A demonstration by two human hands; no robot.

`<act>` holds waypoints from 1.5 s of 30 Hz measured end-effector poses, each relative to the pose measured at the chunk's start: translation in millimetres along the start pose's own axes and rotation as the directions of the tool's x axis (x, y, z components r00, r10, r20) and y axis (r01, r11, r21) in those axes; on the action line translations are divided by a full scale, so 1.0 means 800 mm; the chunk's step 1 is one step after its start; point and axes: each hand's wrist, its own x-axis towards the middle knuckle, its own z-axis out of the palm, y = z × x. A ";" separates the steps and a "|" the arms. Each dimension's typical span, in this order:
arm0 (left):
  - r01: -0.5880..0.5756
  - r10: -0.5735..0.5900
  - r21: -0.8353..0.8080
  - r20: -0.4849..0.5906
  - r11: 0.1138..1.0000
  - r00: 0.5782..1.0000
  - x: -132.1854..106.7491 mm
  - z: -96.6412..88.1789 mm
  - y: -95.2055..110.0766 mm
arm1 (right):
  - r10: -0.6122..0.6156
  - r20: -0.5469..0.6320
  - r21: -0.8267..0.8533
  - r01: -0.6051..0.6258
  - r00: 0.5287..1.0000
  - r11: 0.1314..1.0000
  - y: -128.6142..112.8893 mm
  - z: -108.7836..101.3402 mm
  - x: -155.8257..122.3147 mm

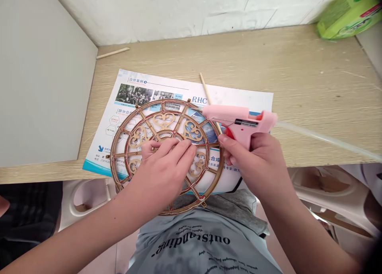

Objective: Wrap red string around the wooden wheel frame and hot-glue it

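A round wooden openwork frame (193, 131) with rings, spokes and heart-shaped scrolls rests over a printed sheet, its near side past the table's front edge. My left hand (167, 162) is closed on the middle of this frame, fingers bent over the hub, covering most of it. In my right hand (256, 158) is a pink hot glue gun (229, 117), its nozzle pointing left over the frame's upper right rim. A clear glue stick (322, 138) sticks out of its back. Behind the gun runs a thin wooden stick (204, 85), its lower end by my right thumb; whether I pinch it, I cannot tell.
The printed sheet (167, 81) lies on the wooden table (268, 59). A short wooden stick (113, 53) lies at the back left, beside a grey panel (44, 75). At the back right is a green bottle (346, 19). Pale plastic stools (70, 202) stand below; another person's dark clothing shows at left.
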 end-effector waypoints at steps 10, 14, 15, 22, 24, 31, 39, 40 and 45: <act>0.028 -0.027 -0.073 0.013 0.997 1.000 0.008 -0.011 0.015 | 0.032 -0.011 0.318 -0.027 0.999 0.948 0.022 -0.012 -0.001; 0.072 -0.068 -0.062 0.067 0.995 0.995 0.008 -0.010 0.024 | 0.011 0.012 0.340 -0.014 1.000 0.940 0.021 -0.013 -0.001; 0.085 -0.081 -0.056 0.073 0.995 0.994 0.008 -0.009 0.027 | 0.006 0.014 0.343 -0.010 1.000 0.939 0.021 -0.013 -0.001; 0.176 -0.170 -0.067 0.089 0.982 0.981 0.013 -0.008 0.037 | -0.016 0.032 0.349 0.004 0.999 0.937 0.026 -0.016 0.000; 0.179 -0.176 -0.033 0.071 0.983 0.982 0.015 -0.009 0.038 | -0.008 0.030 0.338 -0.003 1.000 0.941 0.028 -0.017 -0.001; 0.094 -0.103 0.106 0.078 0.990 0.992 0.019 -0.009 0.037 | -0.013 0.026 0.316 0.004 1.000 0.949 0.030 -0.016 -0.005; 0.094 -0.098 0.063 0.065 0.994 0.993 0.002 -0.009 0.037 | 0.020 0.077 0.283 -0.041 0.997 0.958 0.009 -0.009 -0.005; 0.094 -0.098 0.059 0.070 0.994 0.993 -0.001 -0.008 0.038 | 0.035 0.093 0.272 -0.059 0.995 0.961 0.004 -0.007 -0.006; 0.081 -0.087 0.077 0.091 0.994 0.992 -0.008 -0.011 0.040 | 0.021 0.141 0.241 -0.055 0.990 0.969 -0.007 0.005 -0.007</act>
